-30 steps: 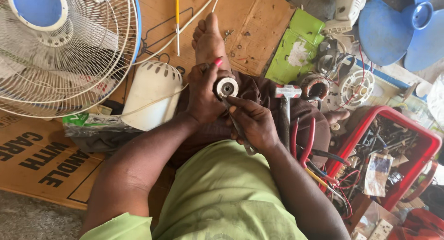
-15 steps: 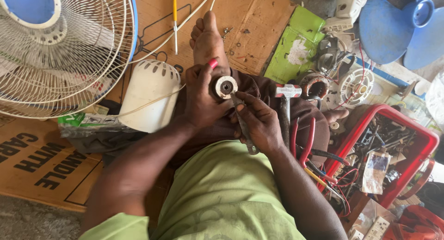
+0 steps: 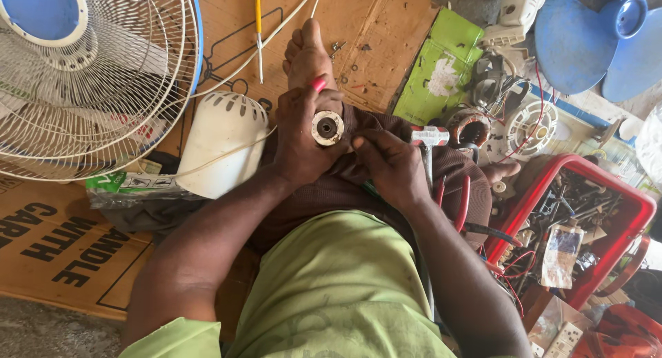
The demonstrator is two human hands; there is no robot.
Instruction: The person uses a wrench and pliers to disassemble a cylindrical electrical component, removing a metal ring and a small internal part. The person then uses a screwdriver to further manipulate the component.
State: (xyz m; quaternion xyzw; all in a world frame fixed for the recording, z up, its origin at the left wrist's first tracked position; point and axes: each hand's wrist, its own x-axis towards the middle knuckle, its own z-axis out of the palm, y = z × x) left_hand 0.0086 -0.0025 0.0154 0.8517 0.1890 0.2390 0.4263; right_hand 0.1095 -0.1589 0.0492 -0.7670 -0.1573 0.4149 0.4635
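Round part: a small white, ring-shaped motor piece point(image 3: 327, 128) with a dark centre hole, held above the person's lap near the middle of the cardboard sheet point(image 3: 386, 27).
Left hand: left hand point(image 3: 303, 141) clenched around the round part, facing it upward.
Right hand: right hand point(image 3: 389, 166) pinched at the part's right rim; whether it grips a tool I cannot tell.
Change: the thin tool seen under the right hand a moment ago no longer shows; the part sits slightly lower.
Meaning: probably fine fingertip work now.
Around: white motor cover point(image 3: 221, 141) left; fan guard point(image 3: 89, 75) at the cardboard's left edge; red crate point(image 3: 645, 210) right.
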